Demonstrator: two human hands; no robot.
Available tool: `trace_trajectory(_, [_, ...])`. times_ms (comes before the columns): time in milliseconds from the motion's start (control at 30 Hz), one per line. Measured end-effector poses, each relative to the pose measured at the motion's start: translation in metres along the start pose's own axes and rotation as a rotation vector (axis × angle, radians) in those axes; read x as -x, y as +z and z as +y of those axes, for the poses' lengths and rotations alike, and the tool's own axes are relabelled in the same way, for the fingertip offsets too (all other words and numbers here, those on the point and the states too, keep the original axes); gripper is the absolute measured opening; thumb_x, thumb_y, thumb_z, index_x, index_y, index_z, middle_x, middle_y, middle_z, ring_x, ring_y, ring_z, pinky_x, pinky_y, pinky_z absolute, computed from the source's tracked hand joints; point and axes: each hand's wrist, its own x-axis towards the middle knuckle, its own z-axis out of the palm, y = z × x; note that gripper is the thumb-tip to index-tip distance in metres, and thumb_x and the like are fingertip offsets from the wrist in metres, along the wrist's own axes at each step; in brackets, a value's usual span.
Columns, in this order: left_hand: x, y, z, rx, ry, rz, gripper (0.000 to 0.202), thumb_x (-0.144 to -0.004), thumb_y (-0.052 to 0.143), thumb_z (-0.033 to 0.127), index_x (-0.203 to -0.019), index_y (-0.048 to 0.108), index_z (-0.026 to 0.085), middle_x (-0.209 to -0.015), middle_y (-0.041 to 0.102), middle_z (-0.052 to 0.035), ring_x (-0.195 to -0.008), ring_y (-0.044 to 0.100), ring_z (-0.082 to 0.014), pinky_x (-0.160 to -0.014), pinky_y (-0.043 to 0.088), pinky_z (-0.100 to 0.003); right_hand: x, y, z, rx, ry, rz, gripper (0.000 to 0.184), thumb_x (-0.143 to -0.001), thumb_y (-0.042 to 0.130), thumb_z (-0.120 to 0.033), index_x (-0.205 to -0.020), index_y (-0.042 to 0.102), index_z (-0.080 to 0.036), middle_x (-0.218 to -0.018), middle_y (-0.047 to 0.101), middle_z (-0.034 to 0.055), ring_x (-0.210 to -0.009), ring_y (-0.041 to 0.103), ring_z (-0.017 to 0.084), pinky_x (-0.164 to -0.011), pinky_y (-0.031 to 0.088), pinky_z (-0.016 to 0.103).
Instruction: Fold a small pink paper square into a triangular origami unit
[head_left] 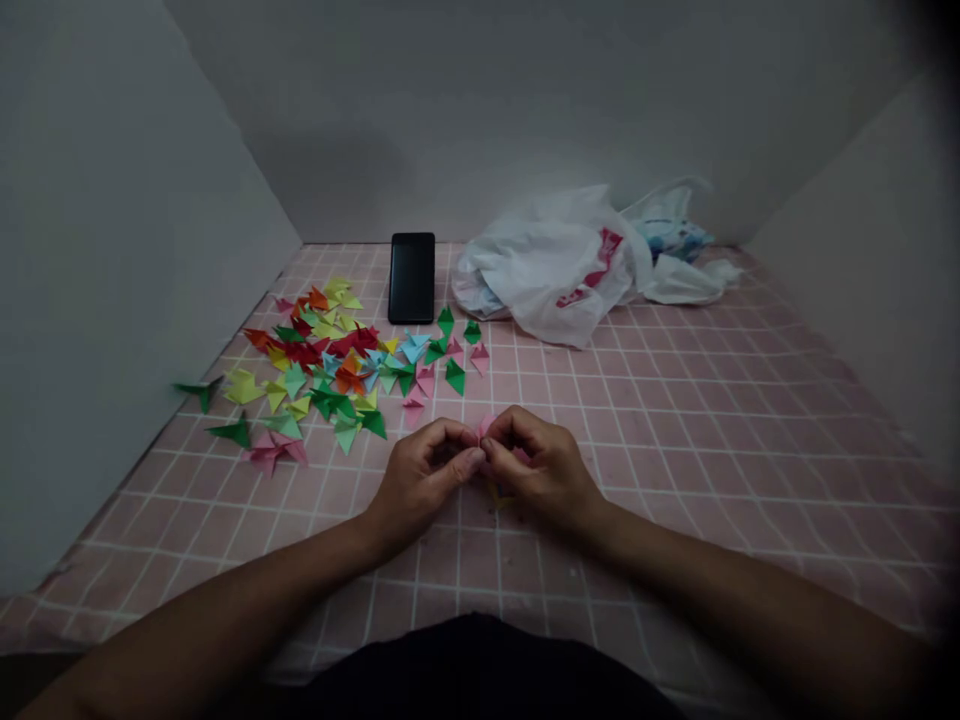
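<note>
My left hand and my right hand meet over the pink checked cloth, fingertips pinched together on a small pink piece of paper. Most of the paper is hidden between the fingers. A small yellow scrap shows just below my right hand's fingers. To the upper left lies a spread of several folded paper triangles in green, red, yellow, orange, blue and pink.
A black phone lies face up at the back. A crumpled white plastic bag and a blue-white packet sit at the back right. Grey walls close in left, right and behind.
</note>
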Motion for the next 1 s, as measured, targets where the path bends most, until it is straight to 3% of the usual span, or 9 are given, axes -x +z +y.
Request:
trace_trajectory(300, [0.0, 0.001, -0.003, 0.0, -0.007, 0.086, 0.018, -0.08, 0.074, 0.027, -0.091, 0.063, 0.018, -0.078, 0.067, -0.0011, -0.071, 0.066, -0.014, -0.067, 0.054, -0.024, 0.001, 0.002, 0.009, -0.089, 0.038, -0.086, 0.014, -0.087, 0.061, -0.024, -0.075, 0.057, -0.021, -0.066, 0.057, -0.0021, -0.058, 0.049, 0.011, -0.053, 0.039, 0.023])
trace_trajectory(700, [0.001, 0.0, -0.007, 0.056, 0.033, 0.06, 0.014, -0.085, 0.07, 0.022, -0.096, 0.063, 0.018, -0.08, 0.066, 0.0001, -0.072, 0.065, -0.0109, -0.068, 0.053, -0.021, 0.0, 0.002, 0.011, -0.208, 0.088, -0.129, 0.014, -0.088, 0.063, -0.027, -0.078, 0.058, -0.02, -0.068, 0.056, -0.0023, -0.06, 0.047, 0.01, -0.054, 0.038, 0.023])
trace_trajectory(1000, [0.0, -0.001, -0.004, 0.019, 0.069, 0.063, 0.007, -0.082, 0.069, 0.018, -0.085, 0.063, 0.017, -0.075, 0.064, 0.0015, -0.067, 0.062, -0.0093, -0.063, 0.051, -0.019, -0.002, 0.003, 0.007, -0.248, 0.138, -0.127, 0.014, -0.084, 0.062, -0.027, -0.074, 0.055, -0.02, -0.063, 0.051, -0.0037, -0.058, 0.045, 0.011, -0.052, 0.036, 0.023])
